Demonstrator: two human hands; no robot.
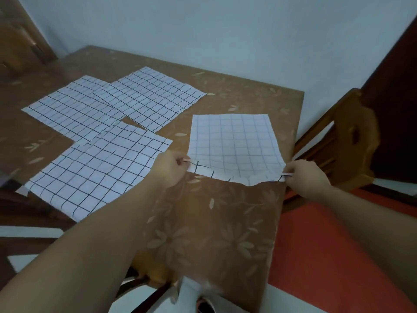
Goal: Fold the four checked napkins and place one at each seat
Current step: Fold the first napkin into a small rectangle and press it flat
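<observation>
Napkin (233,143) lies near the table (214,222) edge beside the chair (352,136); left hand (171,168) and right hand (304,177) each pinch a near corner, probably to start folding.

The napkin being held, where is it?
Head view: the napkin lies by the table's right edge near the chair, left hand and right hand pinching its near corners.
</observation>
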